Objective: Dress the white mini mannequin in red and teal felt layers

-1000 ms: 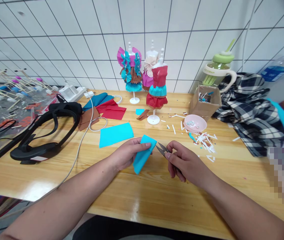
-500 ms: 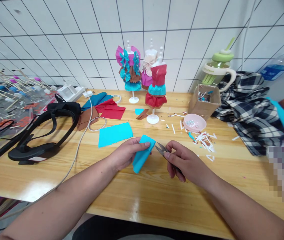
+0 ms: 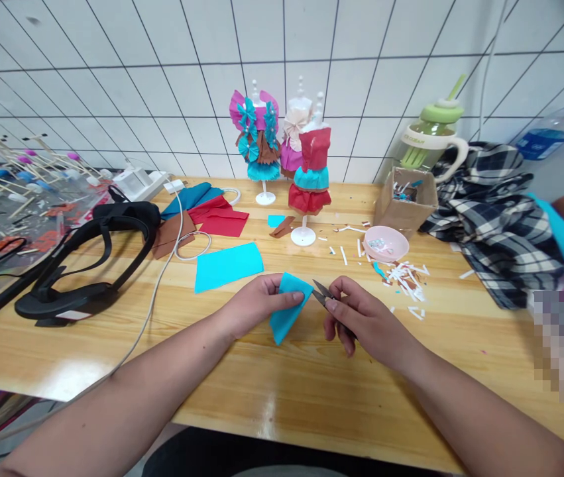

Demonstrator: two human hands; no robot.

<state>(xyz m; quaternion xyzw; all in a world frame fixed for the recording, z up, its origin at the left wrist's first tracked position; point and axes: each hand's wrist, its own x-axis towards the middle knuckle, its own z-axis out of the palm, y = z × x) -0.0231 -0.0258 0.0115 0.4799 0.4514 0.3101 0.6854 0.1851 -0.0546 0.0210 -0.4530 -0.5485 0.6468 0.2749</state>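
Note:
A folded piece of bright blue crepe paper (image 3: 286, 318) is pinched between the thumb and fingers of my left hand (image 3: 262, 306). My right hand (image 3: 356, 315) grips a pair of dark scissors (image 3: 324, 295), with the blades parted and their tips close to the paper's right corner. Whether the blades touch the paper, I cannot tell. Behind my left hand, a flat blue sheet (image 3: 229, 266) lies on the wooden table (image 3: 242, 384). Three small dress forms in paper outfits stand at the back, the nearest a red and blue one (image 3: 315, 149).
On the left lie a black headset (image 3: 87, 265) and a white cable (image 3: 162, 271). Red paper (image 3: 225, 222) is beyond them. To the right are a pink bowl (image 3: 386, 244), white paper scraps (image 3: 405, 281), a cardboard box (image 3: 405, 205), a green-lidded cup (image 3: 433, 136) and checked cloth (image 3: 485, 218).
The blue paper has turned in my left hand and shifted slightly right. The left thumb lies lower on it. The scissors' tips have moved a little right.

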